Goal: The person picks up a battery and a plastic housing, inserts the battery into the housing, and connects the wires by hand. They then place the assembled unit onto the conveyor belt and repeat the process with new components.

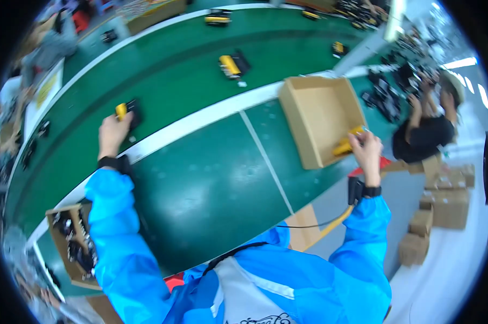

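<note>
At the left, my left hand (113, 134) reaches over the green belt, its fingers closed on the near end of a yellow-and-black device (123, 111). My right hand (368, 149) pinches a yellow part (345, 144) at the near right corner of an open cardboard box (298, 127). That part is partly covered by my fingers, and its exact kind is too blurred to tell. The bottom of the box shows bare cardboard. The box stands on the green worktable (211, 183), close to the belt's pale edge.
More yellow-and-black devices (230, 66) lie farther along the green belt (174, 70). A cardboard box of dark parts (76, 243) stands by my left arm. At right, a person in black (425, 132) works beside piled black parts (383, 96); stacked cartons (446, 200) stand behind.
</note>
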Motion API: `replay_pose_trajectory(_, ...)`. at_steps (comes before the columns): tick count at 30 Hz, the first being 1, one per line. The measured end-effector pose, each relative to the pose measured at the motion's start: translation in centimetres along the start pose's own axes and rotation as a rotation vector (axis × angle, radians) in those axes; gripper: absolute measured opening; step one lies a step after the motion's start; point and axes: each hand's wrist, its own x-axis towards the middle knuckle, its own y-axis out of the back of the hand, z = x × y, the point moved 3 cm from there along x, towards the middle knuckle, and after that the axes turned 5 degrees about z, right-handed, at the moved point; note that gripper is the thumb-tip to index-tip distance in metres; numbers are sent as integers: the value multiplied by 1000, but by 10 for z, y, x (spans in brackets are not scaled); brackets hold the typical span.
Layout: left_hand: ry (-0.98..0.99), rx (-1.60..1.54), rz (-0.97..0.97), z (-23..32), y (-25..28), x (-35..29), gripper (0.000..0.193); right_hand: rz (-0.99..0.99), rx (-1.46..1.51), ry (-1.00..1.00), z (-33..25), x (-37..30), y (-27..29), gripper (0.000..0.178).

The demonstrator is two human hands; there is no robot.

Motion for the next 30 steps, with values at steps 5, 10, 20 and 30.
replay_pose_trajectory(5,-148,63,171,19,41,-70,55,-111,62,-21,27,10,-28,25)
replay_pose_trajectory(10,-329,-80,164,27,98,-191,43,-146,292,-157,90,9,-41,28)
replay_pose_trajectory(20,301,-27,34,-169,189,-229,31,132,1299,-360,-50,13,36,27)
replay_pose_trajectory(30,229,142,-269,-213,134,-175,44,-181,1929,-278,-137,-33,33,23)
